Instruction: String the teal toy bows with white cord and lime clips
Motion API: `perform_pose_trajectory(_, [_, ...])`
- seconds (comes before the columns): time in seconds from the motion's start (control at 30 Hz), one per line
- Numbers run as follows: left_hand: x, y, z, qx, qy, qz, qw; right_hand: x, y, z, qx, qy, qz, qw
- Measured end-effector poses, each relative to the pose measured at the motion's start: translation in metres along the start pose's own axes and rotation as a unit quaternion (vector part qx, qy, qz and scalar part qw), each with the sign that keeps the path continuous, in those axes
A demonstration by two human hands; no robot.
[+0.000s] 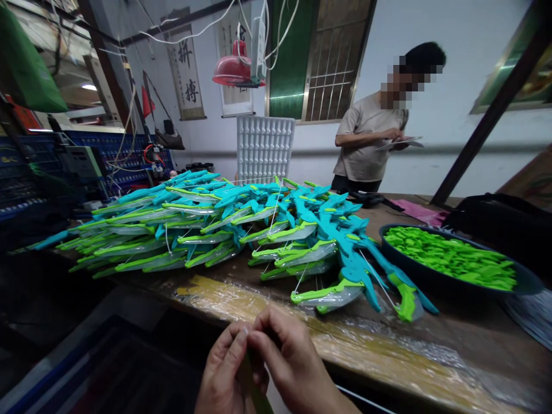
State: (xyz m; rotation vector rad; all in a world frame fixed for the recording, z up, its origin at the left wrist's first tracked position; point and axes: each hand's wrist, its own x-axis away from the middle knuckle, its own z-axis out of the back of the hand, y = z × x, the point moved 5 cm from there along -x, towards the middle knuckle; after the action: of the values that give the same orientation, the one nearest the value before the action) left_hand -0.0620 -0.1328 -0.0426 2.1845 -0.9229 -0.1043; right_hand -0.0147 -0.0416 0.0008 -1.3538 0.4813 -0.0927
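Close in front of me, at the table's near edge, both hands meet. My left hand [226,368] is closed, thumb against fingers, around a dull green strip-like piece [254,388]. My right hand [291,359] pinches at the top of the same piece, its fingertips touching those of the left; the fingers hide most of it. Beyond them, toy crossbows [345,259] in blue and bright green, with clear plastic and white strings, lie in a large overlapping pile. A white string [362,397] runs below the table edge at right.
A dark basin [528,284] of small green plastic parts [448,259] stands at right. The table edge carries brown tape [224,296]. A grey moulded tray [265,149] stands upright behind the pile. A red lamp [233,72] hangs above. A person [366,138] stands across the table holding papers.
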Motion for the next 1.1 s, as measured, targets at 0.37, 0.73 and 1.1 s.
perform_pose_trajectory(0.37, [0.0, 0.003, 0.008, -0.039, -0.041, 0.006, 0.998, 0.01, -0.016, -0.003, 0.267, 0.005, 0.183, 0.946])
perform_pose_trajectory(0.73, [0.0, 0.002, 0.016, -0.057, -0.018, 0.031, 0.998, 0.014, -0.014, -0.011, 0.388, 0.039, 0.24, 0.889])
perform_pose_trajectory(1.1, [-0.009, 0.002, 0.026, -0.23, -0.087, -0.038, 0.968, 0.002, 0.0, 0.006, 0.171, -0.027, -0.049, 0.984])
